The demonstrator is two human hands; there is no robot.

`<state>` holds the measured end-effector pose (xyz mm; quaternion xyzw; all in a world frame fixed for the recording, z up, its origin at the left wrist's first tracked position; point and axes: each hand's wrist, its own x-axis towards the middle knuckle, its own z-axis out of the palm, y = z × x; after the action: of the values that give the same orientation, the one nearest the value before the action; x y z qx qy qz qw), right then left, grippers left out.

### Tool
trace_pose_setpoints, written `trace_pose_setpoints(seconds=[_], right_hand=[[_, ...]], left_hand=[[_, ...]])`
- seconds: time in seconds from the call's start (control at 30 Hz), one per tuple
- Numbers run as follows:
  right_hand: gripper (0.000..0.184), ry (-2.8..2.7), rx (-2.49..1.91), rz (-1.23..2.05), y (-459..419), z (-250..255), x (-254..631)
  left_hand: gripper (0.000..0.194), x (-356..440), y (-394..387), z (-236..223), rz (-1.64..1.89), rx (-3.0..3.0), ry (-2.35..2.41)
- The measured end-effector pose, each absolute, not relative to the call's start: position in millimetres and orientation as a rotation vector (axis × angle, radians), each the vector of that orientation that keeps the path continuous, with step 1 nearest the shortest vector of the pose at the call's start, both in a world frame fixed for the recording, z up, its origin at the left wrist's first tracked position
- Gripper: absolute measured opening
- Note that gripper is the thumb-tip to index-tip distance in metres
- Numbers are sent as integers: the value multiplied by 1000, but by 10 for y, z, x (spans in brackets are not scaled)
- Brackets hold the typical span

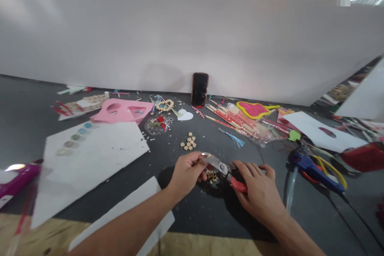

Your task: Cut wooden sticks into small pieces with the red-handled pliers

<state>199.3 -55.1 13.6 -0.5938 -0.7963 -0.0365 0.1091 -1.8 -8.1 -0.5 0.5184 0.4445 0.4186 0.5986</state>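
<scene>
My right hand (258,186) is wrapped round the red handles of a pair of pruning shears (217,164). Their metal jaws point left, up against the fingertips of my left hand (190,168). Thumb and forefinger of that hand pinch a small pale piece at the jaw tip; its exact shape is too small to tell. Beneath the shears lies a pile of small brown-and-tan pieces (212,176), partly covered by my left fingers. Just beyond my left hand is a little heap of pale flower-shaped pieces (189,142).
A phone (199,89) leans on the white partition (180,36). Red-and-cream sticks (231,118) and a blue tassel (237,140) lie ahead. At right is a blue-handled glue gun (318,172); at left are white board (93,164), pink paper (123,110) and a purple tool (19,180).
</scene>
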Motion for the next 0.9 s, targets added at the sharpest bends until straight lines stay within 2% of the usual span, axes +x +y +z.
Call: trace_pose_setpoints(seconds=[0.23, 0.43, 0.73, 0.9], right_hand=[[32, -2351, -1732, -10, -569, 143, 1992], [22, -2388, -1790, -83, -594, 149, 1970], [38, -2348, -1759, -146, -547, 97, 1991], [41, -2358, -1745, -102, -544, 98, 2006]], left_hand=[[22, -9, -96, -21, 974, 1194, 1012], [24, 13, -114, -46, 966, 1136, 975], [16, 14, -67, -51, 1009, 1080, 1010], [20, -5, -69, -47, 982, 1148, 1007]])
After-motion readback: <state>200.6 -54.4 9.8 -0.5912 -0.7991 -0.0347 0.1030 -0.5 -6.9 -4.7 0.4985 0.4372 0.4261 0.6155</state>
